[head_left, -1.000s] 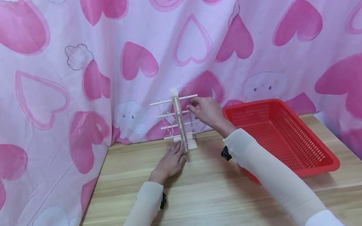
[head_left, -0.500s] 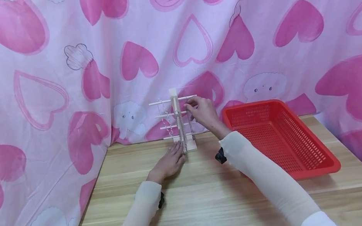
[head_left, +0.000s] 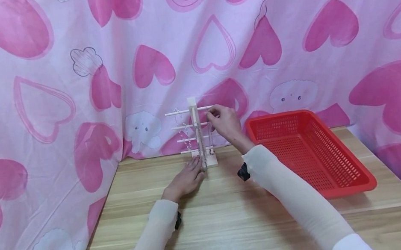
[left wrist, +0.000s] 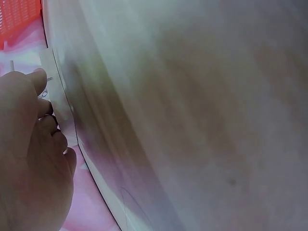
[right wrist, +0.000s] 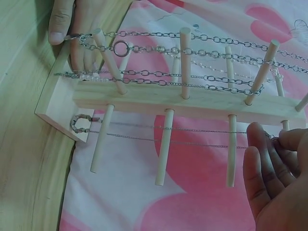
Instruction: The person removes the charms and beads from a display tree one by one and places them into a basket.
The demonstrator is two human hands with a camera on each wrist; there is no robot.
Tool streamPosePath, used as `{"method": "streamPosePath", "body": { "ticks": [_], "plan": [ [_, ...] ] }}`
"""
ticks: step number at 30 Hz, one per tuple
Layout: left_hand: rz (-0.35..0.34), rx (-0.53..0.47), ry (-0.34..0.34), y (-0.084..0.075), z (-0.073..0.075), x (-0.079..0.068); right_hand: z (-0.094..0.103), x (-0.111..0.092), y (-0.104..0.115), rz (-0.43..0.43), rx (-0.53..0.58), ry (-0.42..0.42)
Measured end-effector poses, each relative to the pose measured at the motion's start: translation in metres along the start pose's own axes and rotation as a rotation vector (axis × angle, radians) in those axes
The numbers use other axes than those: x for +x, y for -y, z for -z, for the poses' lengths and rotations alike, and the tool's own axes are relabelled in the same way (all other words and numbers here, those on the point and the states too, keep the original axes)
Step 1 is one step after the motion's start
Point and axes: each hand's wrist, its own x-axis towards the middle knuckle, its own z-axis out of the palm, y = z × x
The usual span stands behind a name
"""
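Note:
A wooden necklace stand (head_left: 192,101) with several pegs stands near the table's back edge. My left hand (head_left: 186,176) rests on its base with fingers extended, steadying-side at the left front. Between the thumb and fingers of my right hand (right wrist: 284,168), one end of a thin chain necklace (right wrist: 192,143) is pinched beside the upper right pegs. Its angular ring-shaped pendant (right wrist: 82,123) hangs close over the base. Thicker silver chains (right wrist: 159,49) hang over the front pegs. A beaded necklace (head_left: 186,135) is draped on the left pegs.
To the right on the wooden table (head_left: 218,243) stands a red plastic basket (head_left: 281,115), partly behind the right forearm. A pink heart-patterned curtain (head_left: 152,63) hangs close behind the stand and along both sides.
My right hand has shifted slightly left towards the post, carrying the thin chain necklace, whose lower end now hangs nearer the base. The left hand stays on the base.

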Motion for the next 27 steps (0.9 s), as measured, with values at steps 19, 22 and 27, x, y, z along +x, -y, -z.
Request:
{"method": "streamPosePath", "body": {
  "ticks": [19,22,27],
  "plan": [
    [0.010,0.106,0.037,0.002,-0.005,0.003,0.008,0.005,0.001,0.103,-0.052,-0.097],
    [0.024,0.120,0.052,0.000,-0.005,0.003,0.012,0.007,0.001,0.140,-0.074,-0.115],
    [0.029,0.124,0.051,-0.006,0.000,0.000,0.019,0.011,0.001,0.199,-0.097,-0.152]
  ]
}}
